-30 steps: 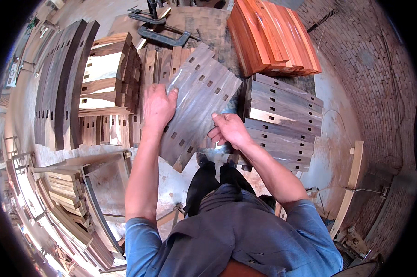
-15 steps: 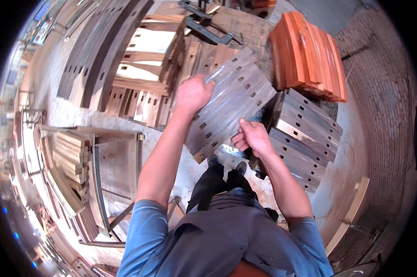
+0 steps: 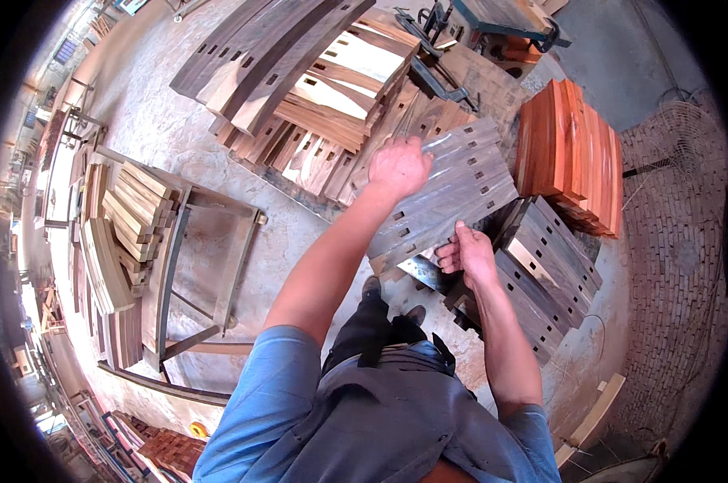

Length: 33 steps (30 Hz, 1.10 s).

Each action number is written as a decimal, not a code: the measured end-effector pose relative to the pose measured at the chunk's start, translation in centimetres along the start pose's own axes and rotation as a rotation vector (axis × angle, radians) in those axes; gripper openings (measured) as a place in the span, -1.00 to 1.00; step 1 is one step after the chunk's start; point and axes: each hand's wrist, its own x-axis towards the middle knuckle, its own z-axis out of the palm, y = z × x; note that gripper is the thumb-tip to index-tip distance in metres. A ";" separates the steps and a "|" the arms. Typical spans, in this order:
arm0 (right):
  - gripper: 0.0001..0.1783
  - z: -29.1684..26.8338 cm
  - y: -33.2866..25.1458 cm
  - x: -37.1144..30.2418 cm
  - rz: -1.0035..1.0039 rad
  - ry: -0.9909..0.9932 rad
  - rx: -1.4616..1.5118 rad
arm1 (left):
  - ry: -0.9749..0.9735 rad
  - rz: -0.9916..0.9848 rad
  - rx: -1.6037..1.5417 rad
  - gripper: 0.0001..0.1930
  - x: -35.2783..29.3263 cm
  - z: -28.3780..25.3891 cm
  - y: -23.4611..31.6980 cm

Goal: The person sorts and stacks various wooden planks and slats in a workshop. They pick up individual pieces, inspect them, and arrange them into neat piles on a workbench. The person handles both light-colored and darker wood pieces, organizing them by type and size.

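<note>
In front of me is a row of dark grey-brown wooden slats (image 3: 452,189), lying side by side like a panel, with small rectangular slots near both ends. My left hand (image 3: 400,167) is closed over their left edge, its fingertips partly hidden. At the near right edge, my right hand (image 3: 467,253) has its thumb against the slats and its other fingers curled below. Just right of that hand lies another row of slotted dark slats (image 3: 545,270). Behind my left hand are lighter brown slotted slats (image 3: 368,153).
Orange-red boards (image 3: 569,153) stand stacked at the right. Curved dark boards (image 3: 275,56) lie over pale slats (image 3: 344,80) at the far left. Black clamps (image 3: 436,76) rest at the back. A metal rack (image 3: 167,274) carries pale wood strips (image 3: 134,213) at the left.
The head view has turned, so the surroundings sit farther right and lower in the picture. Both hands stay at the same edges of the slats, which now appear tilted a little flatter.
</note>
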 end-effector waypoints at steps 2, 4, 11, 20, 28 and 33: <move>-0.52 0.2 0.1 0.1 -0.013 0.007 0.004 | 0.023 0.029 0.018 -0.58 0.1 0.6 -0.5; -0.52 0.1 0.2 0.0 -0.043 -0.001 0.017 | 0.058 0.048 0.027 -0.60 -0.2 0.9 -0.6; -0.50 0.2 0.2 0.1 -0.072 -0.028 -0.008 | 0.210 0.091 0.159 -0.62 -0.8 1.6 0.0; -0.49 0.4 0.1 -0.3 -0.067 -0.024 -0.017 | 0.087 -0.045 0.216 -0.40 -1.8 1.1 1.5; -0.50 0.2 0.2 -0.2 -0.073 -0.036 -0.026 | 0.103 -0.023 0.254 -0.22 -2.1 1.9 1.6; -0.54 -0.1 0.3 -0.5 -0.058 -0.039 0.028 | 0.141 0.200 0.294 -0.12 -6.1 2.5 2.9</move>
